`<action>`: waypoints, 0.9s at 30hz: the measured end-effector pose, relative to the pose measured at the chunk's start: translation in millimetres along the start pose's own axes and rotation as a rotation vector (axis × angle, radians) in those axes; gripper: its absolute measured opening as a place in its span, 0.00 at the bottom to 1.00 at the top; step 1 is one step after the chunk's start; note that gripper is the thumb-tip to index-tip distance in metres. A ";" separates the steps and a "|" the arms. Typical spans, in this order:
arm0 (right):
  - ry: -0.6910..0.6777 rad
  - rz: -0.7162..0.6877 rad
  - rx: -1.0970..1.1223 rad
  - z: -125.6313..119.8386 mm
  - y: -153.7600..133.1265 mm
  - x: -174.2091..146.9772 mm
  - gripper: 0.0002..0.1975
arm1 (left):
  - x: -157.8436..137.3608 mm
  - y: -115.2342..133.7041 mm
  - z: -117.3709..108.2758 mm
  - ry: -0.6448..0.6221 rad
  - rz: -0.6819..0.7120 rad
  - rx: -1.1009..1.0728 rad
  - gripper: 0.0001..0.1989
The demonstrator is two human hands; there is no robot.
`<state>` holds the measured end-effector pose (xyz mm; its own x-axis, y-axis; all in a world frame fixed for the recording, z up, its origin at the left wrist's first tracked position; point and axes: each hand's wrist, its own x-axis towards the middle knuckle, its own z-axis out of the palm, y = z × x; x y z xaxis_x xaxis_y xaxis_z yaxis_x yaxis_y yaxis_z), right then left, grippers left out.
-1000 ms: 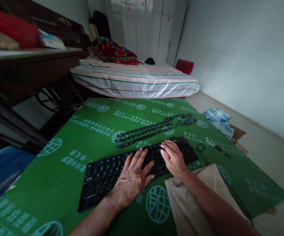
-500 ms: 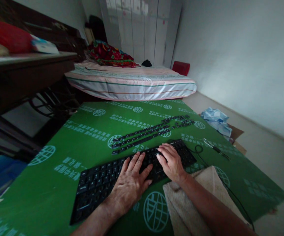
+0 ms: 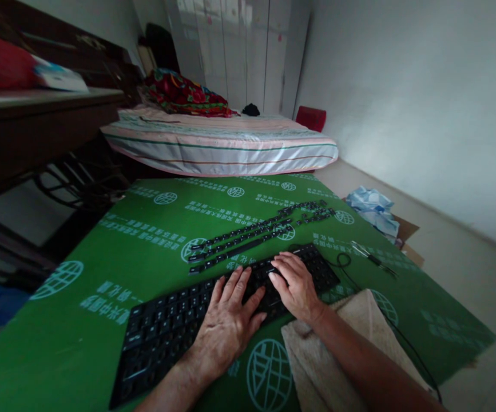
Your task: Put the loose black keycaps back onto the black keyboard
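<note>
A black keyboard (image 3: 162,329) lies aslant on the green board, with some keys in place and darker gaps where caps are off. My left hand (image 3: 226,323) rests across its middle, fingers spread, touching the keys. At the upper right part of the keyboard is my right hand (image 3: 297,286), its fingers bent close together and the thumb near the index fingertip. Whatever may be between those fingertips is too small to make out. Beyond the keyboard, loose black keycaps (image 3: 239,237) lie in several rows. Under my right forearm sits a beige cloth (image 3: 303,355).
The green printed board (image 3: 80,343) is the work surface. A slim tool with a clear handle (image 3: 372,257) lies at the right, near the keyboard's black cable (image 3: 411,343). A bed (image 3: 222,146) stands behind, a dark desk (image 3: 50,114) at the left, and a blue-white plastic bag (image 3: 372,209) at the right.
The view has shifted slightly, so the scene sits a little further left. My right hand's fingers have moved a little on the keyboard; my left hand stays spread on it.
</note>
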<state>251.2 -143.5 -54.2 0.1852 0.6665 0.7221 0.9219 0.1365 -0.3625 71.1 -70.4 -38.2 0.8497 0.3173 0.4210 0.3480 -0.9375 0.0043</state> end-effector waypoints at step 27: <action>-0.125 0.019 -0.183 -0.2 5.0 15.6 0.14 | 10.8 -11.6 10.9 0.072 0.159 0.068 0.22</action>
<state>258.8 -132.6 -44.7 0.1702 0.7550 0.6332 0.9672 -0.0050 -0.2540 80.5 -54.5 -43.6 0.8666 0.1523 0.4752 0.2395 -0.9624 -0.1281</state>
